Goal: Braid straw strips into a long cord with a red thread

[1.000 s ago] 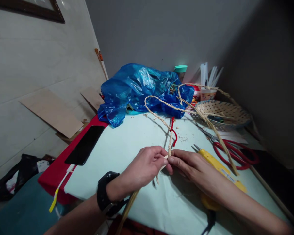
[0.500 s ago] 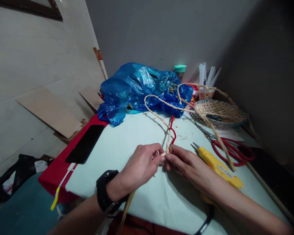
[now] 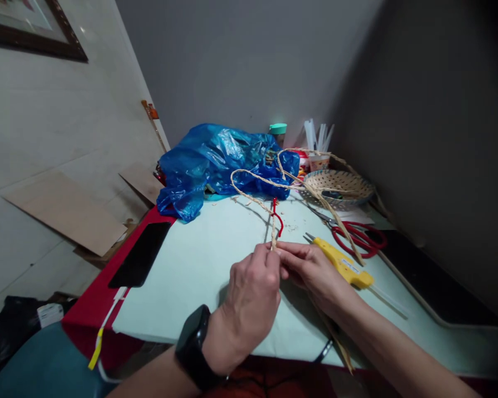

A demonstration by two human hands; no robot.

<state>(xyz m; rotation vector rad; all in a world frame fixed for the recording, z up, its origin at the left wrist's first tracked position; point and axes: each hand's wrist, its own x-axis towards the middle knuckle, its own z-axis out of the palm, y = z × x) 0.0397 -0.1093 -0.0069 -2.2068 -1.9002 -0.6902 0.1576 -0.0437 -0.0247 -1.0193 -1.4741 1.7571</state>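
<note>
I have the right hand (image 3: pixel 313 269) pinching the near end of the thin, pale, braided straw cord (image 3: pixel 273 231) above the pale green tabletop (image 3: pixel 170 309). The left hand (image 3: pixel 252 298) curls against it, fingertips hidden; from here I cannot tell its grip. Even tension should keep the braiding tight.

nothing legible, the label (image 3: pixel 351 266) on the yellow glue gun (image 3: pixel 335 256) too small

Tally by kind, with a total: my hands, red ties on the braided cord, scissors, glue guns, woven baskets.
Hands, left hand and right hand: 2
Red tie on the braided cord: 1
Scissors: 1
Glue gun: 1
Woven basket: 1
Total: 6
</note>
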